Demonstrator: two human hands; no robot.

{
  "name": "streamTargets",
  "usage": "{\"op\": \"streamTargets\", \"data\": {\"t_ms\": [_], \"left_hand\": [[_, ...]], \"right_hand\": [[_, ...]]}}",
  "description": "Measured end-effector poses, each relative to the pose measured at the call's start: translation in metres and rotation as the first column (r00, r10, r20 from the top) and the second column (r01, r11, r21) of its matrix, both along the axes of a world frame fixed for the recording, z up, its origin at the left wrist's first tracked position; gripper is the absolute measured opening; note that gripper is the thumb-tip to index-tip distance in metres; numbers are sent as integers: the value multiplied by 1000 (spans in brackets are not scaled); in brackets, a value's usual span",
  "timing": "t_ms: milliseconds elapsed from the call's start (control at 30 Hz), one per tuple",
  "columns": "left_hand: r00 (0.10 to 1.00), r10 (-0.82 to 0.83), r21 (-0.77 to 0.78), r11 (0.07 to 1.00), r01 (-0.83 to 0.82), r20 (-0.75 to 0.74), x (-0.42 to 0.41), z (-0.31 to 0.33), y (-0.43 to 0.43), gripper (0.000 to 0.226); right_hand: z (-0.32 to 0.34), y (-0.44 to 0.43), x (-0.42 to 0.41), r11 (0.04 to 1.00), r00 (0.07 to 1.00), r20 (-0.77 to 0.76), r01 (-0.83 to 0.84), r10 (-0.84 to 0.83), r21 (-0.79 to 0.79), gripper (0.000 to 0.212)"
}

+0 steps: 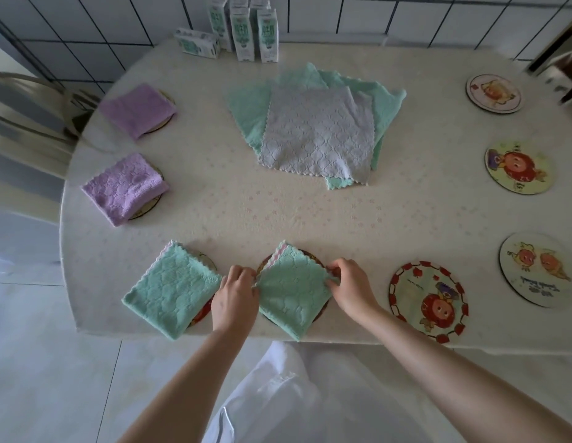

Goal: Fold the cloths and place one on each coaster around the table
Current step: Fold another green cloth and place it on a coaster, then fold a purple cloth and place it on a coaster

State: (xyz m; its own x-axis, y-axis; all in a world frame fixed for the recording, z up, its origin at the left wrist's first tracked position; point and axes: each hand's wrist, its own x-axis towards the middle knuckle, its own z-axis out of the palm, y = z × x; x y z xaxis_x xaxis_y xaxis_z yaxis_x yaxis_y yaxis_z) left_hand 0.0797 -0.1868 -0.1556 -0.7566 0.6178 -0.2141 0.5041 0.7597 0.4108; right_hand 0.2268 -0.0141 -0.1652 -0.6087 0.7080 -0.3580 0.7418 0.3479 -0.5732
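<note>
A folded green cloth (292, 290) lies on a dark-rimmed coaster (313, 255) at the table's near edge. My left hand (235, 297) pinches its left corner and my right hand (350, 287) pinches its right corner. Another folded green cloth (172, 292) covers the coaster (203, 310) to its left. Two folded purple cloths (126, 187) (137, 110) sit on coasters along the left side. A pile of unfolded cloths, grey (316, 132) on top of green (249, 110), lies in the middle. Bare coasters lie at near right (428, 302), right (538, 270), (516, 167) and far right (494, 94).
Several white and green cartons (243, 30) stand at the far edge of the table (246, 212) against a tiled wall. A chair (25, 100) stands at the left. The table's near edge runs just below the two green cloths.
</note>
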Motion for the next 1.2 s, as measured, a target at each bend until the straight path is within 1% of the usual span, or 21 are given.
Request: {"op": "streamTargets", "data": {"t_ms": [133,233,400,533,633,700,733,800,833,900,1000,1067,1100,1167,1200], "left_hand": [[996,-81,-12,997,81,-46,-15,7,21,30],[991,-122,-27,992,121,-56,-31,15,51,30],[973,-211,7,977,213,-97,-55,28,116,34],[940,-308,-26,951,307,-145,-74,27,171,37],[909,-379,-49,925,376,-171,-85,19,207,39],[882,-431,-50,902,430,-192,-89,12,227,41],[867,-454,-48,890,454,-203,-91,9,236,42],[850,-480,-42,875,483,-218,-95,2,252,44],[844,-489,-46,870,491,-220,-96,-1,259,46],[835,-509,-66,859,507,-209,-99,-5,272,50],[839,-507,-61,860,506,-197,-103,-10,285,54],[833,-517,-81,855,512,-197,-105,-12,290,55],[826,-527,-99,850,518,-202,-106,-13,292,55],[820,-533,-118,846,520,-210,-109,-12,296,54],[822,-528,-115,849,516,-215,-110,-12,298,53]], "right_hand": [[9,16,-8,999,999,29,-46,45,8,22],[19,41,-20,996,996,34,-81,80,36,23],[35,96,-44,982,989,58,-140,134,125,22],[40,145,-64,948,972,94,-230,214,221,23],[36,178,-77,891,939,158,-341,306,301,23],[32,196,-86,822,904,204,-427,376,377,22],[28,204,-91,785,882,232,-471,410,402,26],[21,217,-99,725,834,288,-551,470,414,40],[17,224,-104,693,812,326,-583,484,424,43],[9,233,-111,639,775,378,-632,506,439,45],[4,243,-117,599,747,379,-665,547,447,43],[4,249,-117,592,742,330,-667,584,452,37],[5,251,-118,607,744,299,-664,598,438,36],[8,256,-120,656,768,244,-635,592,408,32],[10,259,-123,695,796,203,-600,571,397,24]]}}
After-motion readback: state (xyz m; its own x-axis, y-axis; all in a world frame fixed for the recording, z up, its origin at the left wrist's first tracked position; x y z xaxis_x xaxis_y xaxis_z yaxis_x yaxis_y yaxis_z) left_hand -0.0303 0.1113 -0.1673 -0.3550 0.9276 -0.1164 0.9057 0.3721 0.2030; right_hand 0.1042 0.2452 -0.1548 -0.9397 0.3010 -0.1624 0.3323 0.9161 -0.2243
